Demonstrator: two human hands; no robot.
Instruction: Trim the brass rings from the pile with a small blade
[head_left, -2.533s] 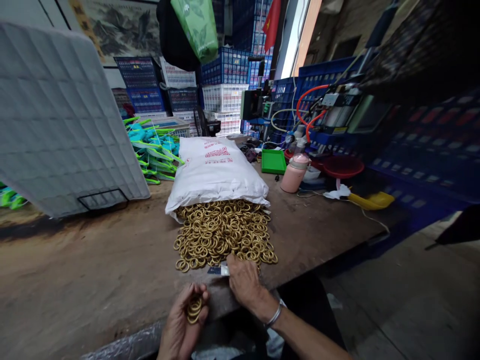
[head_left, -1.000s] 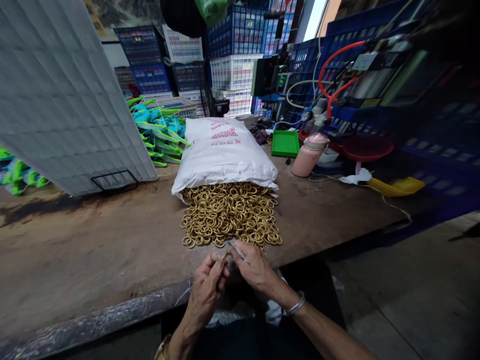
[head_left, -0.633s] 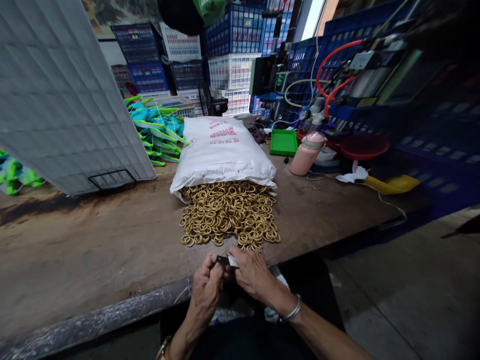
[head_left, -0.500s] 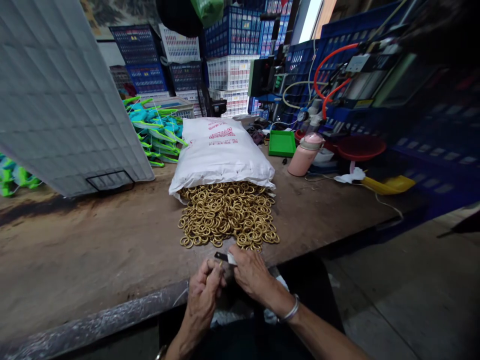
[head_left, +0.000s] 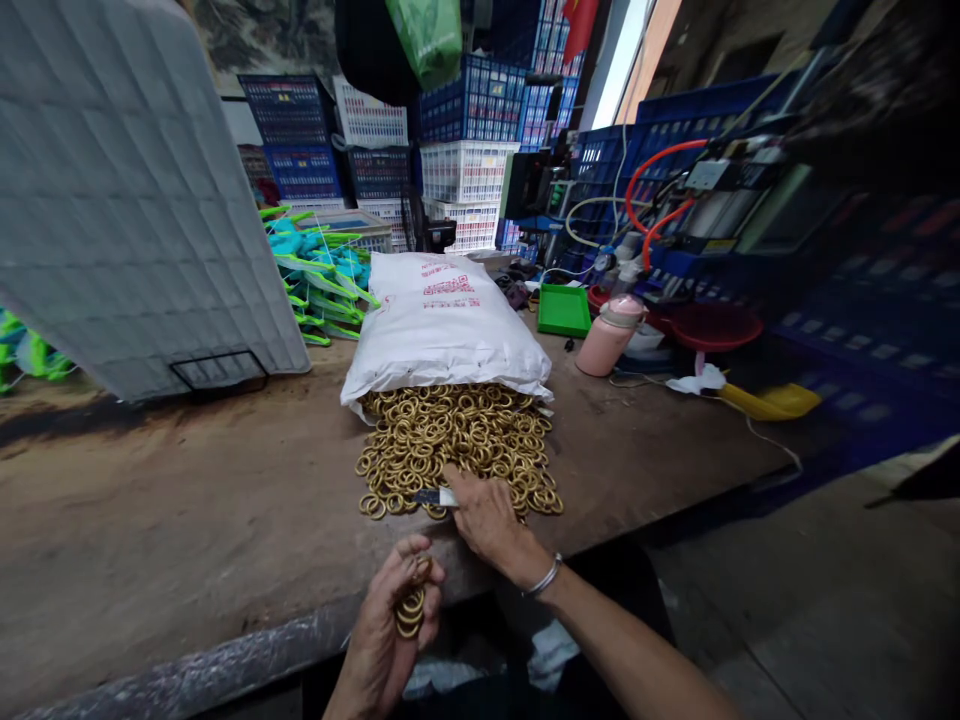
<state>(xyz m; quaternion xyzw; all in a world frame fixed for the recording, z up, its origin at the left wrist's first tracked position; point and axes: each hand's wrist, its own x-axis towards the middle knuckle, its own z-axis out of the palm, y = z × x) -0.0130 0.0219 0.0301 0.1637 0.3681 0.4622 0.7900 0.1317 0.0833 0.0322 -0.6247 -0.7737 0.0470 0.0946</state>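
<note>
In my left hand [head_left: 379, 615], several gold rings [head_left: 409, 610] lie in the curled palm, just off the table's front edge. My right hand [head_left: 491, 522] is closed round a small knife [head_left: 435, 496] with a flat dark blade and a white grip; the blade points left over the near rings. Its fingertips reach into the front of a heap of gold rings [head_left: 420, 440], and whether they touch a ring is hidden. The heap spills from the mouth of a white sack [head_left: 450, 335] with red print, lying on the brown table [head_left: 225, 500].
A grey ribbed panel [head_left: 165, 220] stands at left, with green and blue plastic pieces [head_left: 319, 275] behind it. At right are a green tray [head_left: 564, 309], a pink bottle [head_left: 609, 338], a red dish [head_left: 712, 326] and a machine with orange hoses [head_left: 637, 180]. Stacked crates [head_left: 469, 170] fill the back.
My right hand has moved forward with the knife, from beside my left hand to the ring heap. My left hand has turned and loosened, showing several rings in its palm. The view has tilted up slightly.
</note>
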